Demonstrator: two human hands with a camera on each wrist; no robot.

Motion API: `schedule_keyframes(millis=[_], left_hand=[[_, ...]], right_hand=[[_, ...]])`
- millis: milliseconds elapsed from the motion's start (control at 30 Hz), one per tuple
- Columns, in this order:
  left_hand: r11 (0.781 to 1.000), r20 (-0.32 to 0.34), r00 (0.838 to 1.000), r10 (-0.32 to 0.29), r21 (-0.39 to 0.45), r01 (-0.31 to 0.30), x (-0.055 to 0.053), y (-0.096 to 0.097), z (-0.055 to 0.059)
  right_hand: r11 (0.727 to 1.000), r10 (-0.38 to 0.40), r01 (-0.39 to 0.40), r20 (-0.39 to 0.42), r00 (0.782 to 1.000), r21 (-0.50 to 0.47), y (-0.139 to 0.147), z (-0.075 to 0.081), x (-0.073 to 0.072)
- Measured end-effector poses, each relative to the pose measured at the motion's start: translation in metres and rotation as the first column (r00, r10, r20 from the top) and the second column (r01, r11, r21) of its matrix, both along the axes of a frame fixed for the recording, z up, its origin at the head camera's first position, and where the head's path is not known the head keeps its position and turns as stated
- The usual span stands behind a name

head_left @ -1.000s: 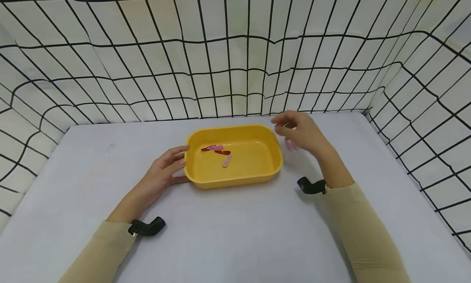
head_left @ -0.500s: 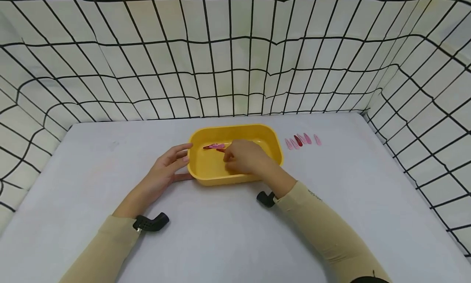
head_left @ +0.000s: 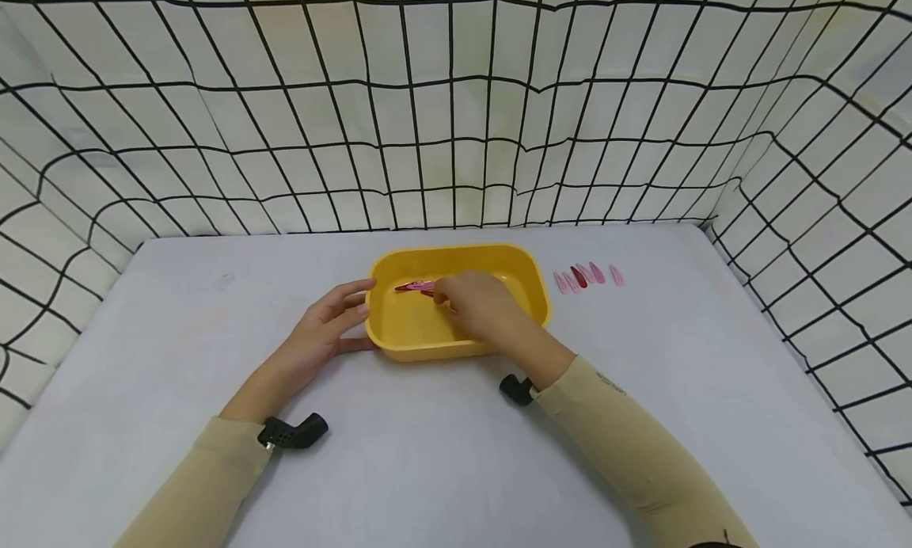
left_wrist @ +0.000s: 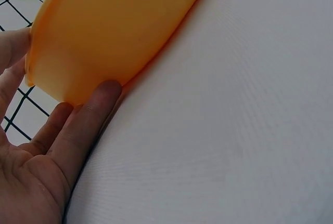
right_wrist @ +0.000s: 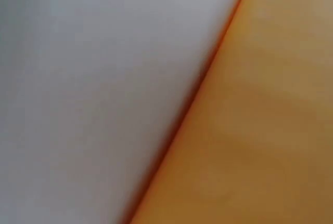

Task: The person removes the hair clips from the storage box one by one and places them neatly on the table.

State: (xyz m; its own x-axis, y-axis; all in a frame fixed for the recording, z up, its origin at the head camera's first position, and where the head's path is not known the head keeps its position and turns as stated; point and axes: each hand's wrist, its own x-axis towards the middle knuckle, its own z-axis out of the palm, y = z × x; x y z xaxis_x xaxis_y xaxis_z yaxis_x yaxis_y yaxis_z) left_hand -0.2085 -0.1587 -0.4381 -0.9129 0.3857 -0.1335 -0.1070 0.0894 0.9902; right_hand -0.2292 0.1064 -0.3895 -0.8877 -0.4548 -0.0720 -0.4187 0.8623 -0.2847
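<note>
A shallow yellow tray (head_left: 402, 320) holds red and pink clips (head_left: 415, 286), with more slim clips (head_left: 579, 276) lined up beside it.

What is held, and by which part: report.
The left hand lies against the yellow tray at its left end. Whether the right hand, inside the tray, pinches anything cannot be told: its grip is hidden.

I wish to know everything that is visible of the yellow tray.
The yellow tray is shallow and rectangular, with rounded corners and a rim; it looks like smooth, slightly shiny plastic. It stands upright, open at the top, on the white table, its long sides running left to right. The left hand's grip rests against its left end, fingers at the rim, thumb low. Pink and red hair clips lie inside. The right hand's grip reaches in, hiding part of the floor.
</note>
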Motion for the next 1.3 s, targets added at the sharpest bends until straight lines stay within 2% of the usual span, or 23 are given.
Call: schedule_keyframes(millis=[100, 200, 367, 533, 767, 967, 1167, 1300], left_hand=[[1.000, 0.006, 1.000, 0.003, -0.001, -0.003, 0.001, -0.001, 0.000], [1.000, 0.009, 1.000, 0.007, -0.009, -0.007, 0.001, -0.001, 0.000], [1.000, 0.006, 1.000, 0.013, -0.011, -0.013, 0.002, -0.002, 0.001], [1.000, 0.007, 1.000, 0.011, -0.011, -0.011, 0.003, -0.003, 0.002], [1.000, -0.001, 1.000, 0.006, -0.018, -0.006, 0.002, -0.001, 0.001], [1.000, -0.011, 1.000, 0.013, -0.020, -0.014, 0.004, -0.002, 0.001], [0.999, -0.010, 1.000, 0.015, -0.031, -0.016, 0.004, 0.000, 0.002], [0.999, -0.008, 1.000, 0.008, -0.037, -0.009, 0.003, 0.003, 0.002]], right_hand=[[0.996, 0.002, -0.002, 0.007, 1.000, -0.094, 0.014, 0.002, -0.001], [0.974, -0.013, 0.017, 0.021, 1.000, -0.227, 0.033, 0.009, -0.002], [0.902, -0.049, 0.060, 0.036, 0.998, -0.428, 0.072, 0.023, -0.003], [0.829, -0.130, 0.158, 0.089, 0.987, -0.536, 0.114, 0.029, -0.005], [0.719, -0.305, 0.339, 0.163, 0.938, -0.606, 0.170, 0.031, -0.013], [0.665, -0.394, 0.417, 0.183, 0.900, -0.619, 0.202, 0.029, -0.018], [0.638, -0.439, 0.463, 0.203, 0.875, -0.615, 0.230, 0.014, -0.025], [0.645, -0.482, 0.500, 0.201, 0.853, -0.578, 0.244, 0.000, -0.028]])
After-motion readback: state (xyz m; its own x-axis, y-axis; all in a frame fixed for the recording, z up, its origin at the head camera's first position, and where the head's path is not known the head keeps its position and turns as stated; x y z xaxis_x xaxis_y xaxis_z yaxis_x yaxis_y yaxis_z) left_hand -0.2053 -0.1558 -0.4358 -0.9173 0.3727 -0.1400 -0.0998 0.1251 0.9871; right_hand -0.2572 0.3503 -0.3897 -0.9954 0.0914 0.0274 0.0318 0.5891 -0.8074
